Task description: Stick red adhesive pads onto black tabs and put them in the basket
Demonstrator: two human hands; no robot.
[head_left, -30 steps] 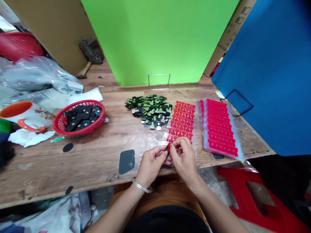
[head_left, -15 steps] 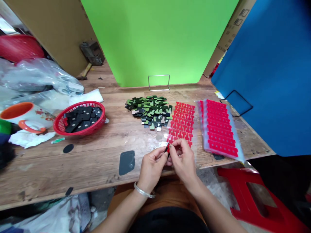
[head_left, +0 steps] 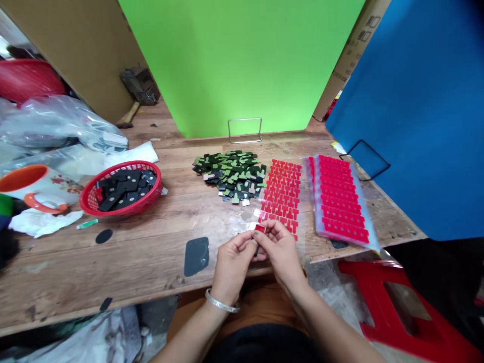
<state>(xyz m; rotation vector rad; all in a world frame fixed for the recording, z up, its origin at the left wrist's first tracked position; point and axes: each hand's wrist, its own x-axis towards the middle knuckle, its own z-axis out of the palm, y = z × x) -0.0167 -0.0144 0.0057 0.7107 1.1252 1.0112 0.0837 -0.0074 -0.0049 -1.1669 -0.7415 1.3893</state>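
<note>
Close to the table's front edge, my left hand [head_left: 232,264] and my right hand [head_left: 282,252] pinch one small black piece with a red face [head_left: 259,229] between thumbs and fingers. Much of that piece is hidden by the fingers. Just beyond the hands lies a clear sheet of red T-shaped stickers [head_left: 282,189]. To its left is a loose pile of flat black-and-green T-shaped pieces [head_left: 234,176]. A stack of plastic sheets with red pieces [head_left: 340,199] lies farther right.
On the left stands a red basket [head_left: 83,200] holding black pieces with metal dots [head_left: 126,184]. Beside it are a floral mug [head_left: 56,181], crumpled tissue [head_left: 41,222] and plastic bags [head_left: 64,118]. Green [head_left: 242,65] and blue [head_left: 416,121] panels rise behind the table. A red stool [head_left: 374,297] is below right.
The held piece has been turned, so more of its red face with a pale edge shows upward. Both hands stay together at about the same place. The view has shifted slightly.
</note>
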